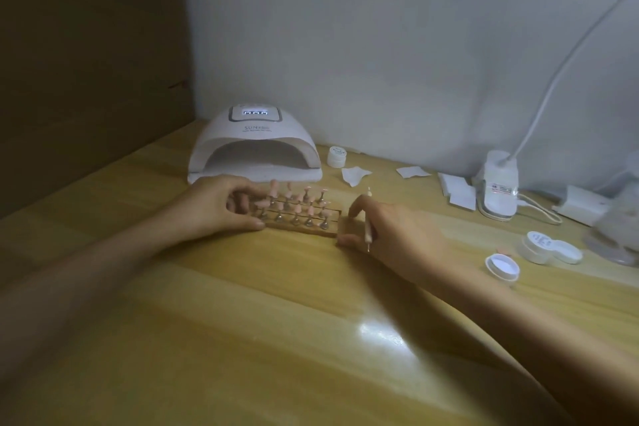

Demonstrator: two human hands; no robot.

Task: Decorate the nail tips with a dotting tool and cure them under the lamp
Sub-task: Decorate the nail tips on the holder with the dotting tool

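One view is supplied. The head camera is worn above the near edge of the surface (pixel 276 339) and faces forward and down toward the far wall (pixel 380 45). Range is close: both forearms enter from the near corners, and the left hand (pixel 214 207) and right hand (pixel 390 235) meet at the nail tip stand (pixel 297 218) just above frame centre. The wide-angle field reaches a side panel (pixel 86 79) at far left and a cable (pixel 570 55) at far right.

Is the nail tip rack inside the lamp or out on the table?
Out: the rack sits on the table in front of the lamp.
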